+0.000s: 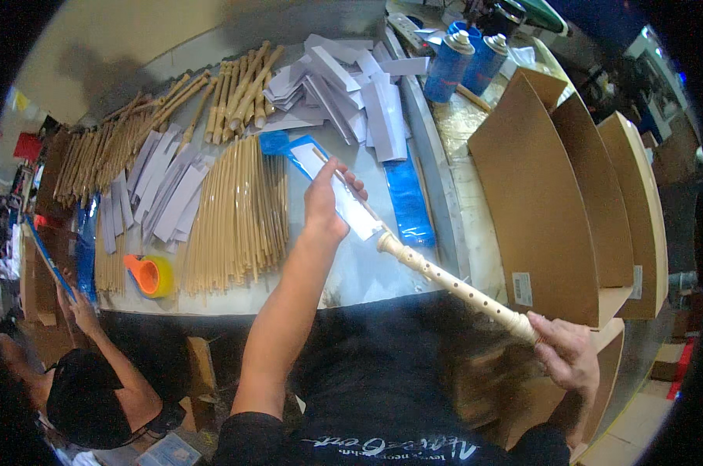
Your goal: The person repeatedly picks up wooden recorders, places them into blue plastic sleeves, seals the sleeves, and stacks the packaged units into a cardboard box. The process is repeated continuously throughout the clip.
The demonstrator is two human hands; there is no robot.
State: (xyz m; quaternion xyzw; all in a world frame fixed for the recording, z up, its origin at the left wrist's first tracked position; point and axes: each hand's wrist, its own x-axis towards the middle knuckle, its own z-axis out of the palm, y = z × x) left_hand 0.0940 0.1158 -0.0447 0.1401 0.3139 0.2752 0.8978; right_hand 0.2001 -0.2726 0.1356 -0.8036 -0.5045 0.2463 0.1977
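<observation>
My left hand (pixel 328 201) grips a blue-edged sleeve (pixel 298 143) with a folded white paper (pixel 360 218) and a thin cream rod (pixel 363 201) lying lengthwise along it. A cream plastic recorder (pixel 453 284) slants down to the right from the sleeve's near end. My right hand (pixel 568 352) has its fingers closed around the recorder's lower end. The recorder's other end is close to the paper's near edge; whether they touch I cannot tell. Left of my left forearm lies a wide bundle of thin cream rods (pixel 235 215).
Recorders (pixel 240 93) and folded white papers (pixel 357 87) pile along the table's back. A tape roll (pixel 153 275) lies near its front edge. Blue spray cans (pixel 450 64) and cardboard boxes (pixel 537 192) stand right. At left, another person's hands (pixel 80 309) hold a blue sleeve.
</observation>
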